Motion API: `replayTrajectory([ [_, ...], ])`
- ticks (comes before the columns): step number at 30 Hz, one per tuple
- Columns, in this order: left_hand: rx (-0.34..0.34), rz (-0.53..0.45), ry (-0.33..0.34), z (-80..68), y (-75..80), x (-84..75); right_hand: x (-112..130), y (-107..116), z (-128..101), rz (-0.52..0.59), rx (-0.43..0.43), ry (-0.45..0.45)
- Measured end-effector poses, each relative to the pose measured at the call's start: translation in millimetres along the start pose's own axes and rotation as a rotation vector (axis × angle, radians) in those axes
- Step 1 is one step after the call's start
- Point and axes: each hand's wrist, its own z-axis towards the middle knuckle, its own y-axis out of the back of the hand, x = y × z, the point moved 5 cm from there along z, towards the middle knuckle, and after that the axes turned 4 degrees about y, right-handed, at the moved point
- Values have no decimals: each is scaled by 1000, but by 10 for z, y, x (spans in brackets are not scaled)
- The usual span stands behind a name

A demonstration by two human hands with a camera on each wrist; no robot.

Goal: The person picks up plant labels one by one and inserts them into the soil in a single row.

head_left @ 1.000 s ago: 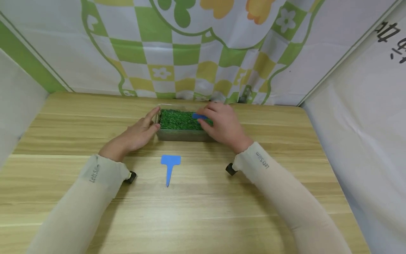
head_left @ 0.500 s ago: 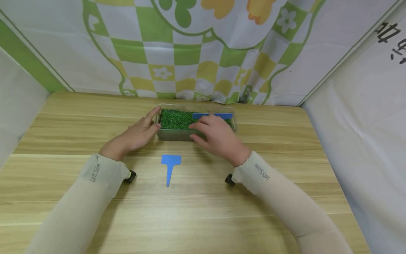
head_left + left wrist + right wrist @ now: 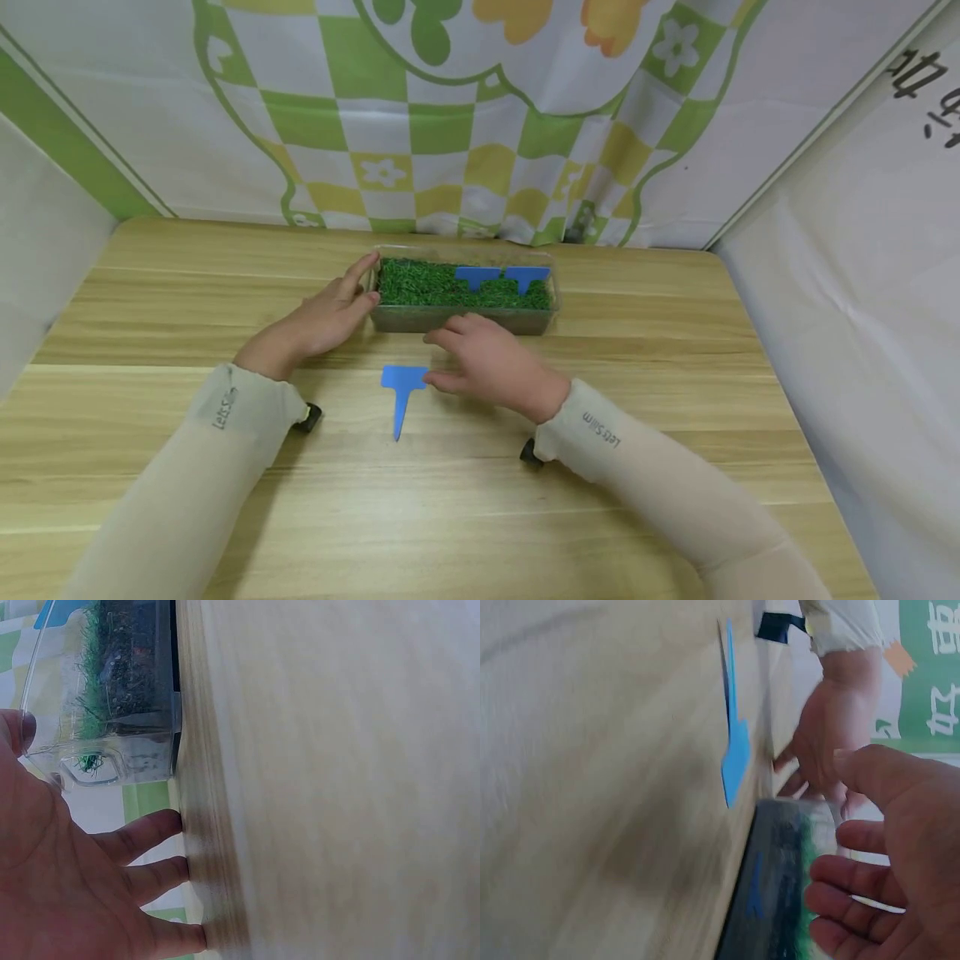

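On the wooden table stands a clear plastic box [image 3: 405, 320] with green artificial grass [image 3: 416, 282] over dark fill. Two blue T-shaped plant labels [image 3: 477, 274] stand side by side in the right half of the grass. Another blue plant label [image 3: 405, 378] lies flat on the table in front of the box, its point towards me. My left hand [image 3: 315, 321] touches the box's left end with spread fingers, the lower fingertips [image 3: 174, 820] down on the table. Holding nothing, my right hand [image 3: 498, 362] hovers just right of the lying label, thumb tip at its head.
Behind the box a green, white and yellow checked cloth [image 3: 375, 125] hangs close to the table's back edge. White sheeting [image 3: 862, 292] closes off the right side. A dark wrist camera [image 3: 307, 418] sits at the left cuff.
My right hand has let go of the plant label in the grass and moved towards me and left, to the lying label. My left hand has stayed at the box.
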Motion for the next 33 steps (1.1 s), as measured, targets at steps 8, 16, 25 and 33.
replayTrajectory([
  [8, 11, -14, 9, -15, -13, 17, 123, -218, 49, 15, 160, -23],
  [16, 6, -7, 5, -6, -5, 1, 272, -267, 112, 51, 194, 28],
  [25, 7, -6, 1, -12, 1, -1, 412, -365, 135, -47, 211, 64],
  [33, 10, -9, 0, -18, 2, -7, 424, -415, 117, -92, 237, 40],
])
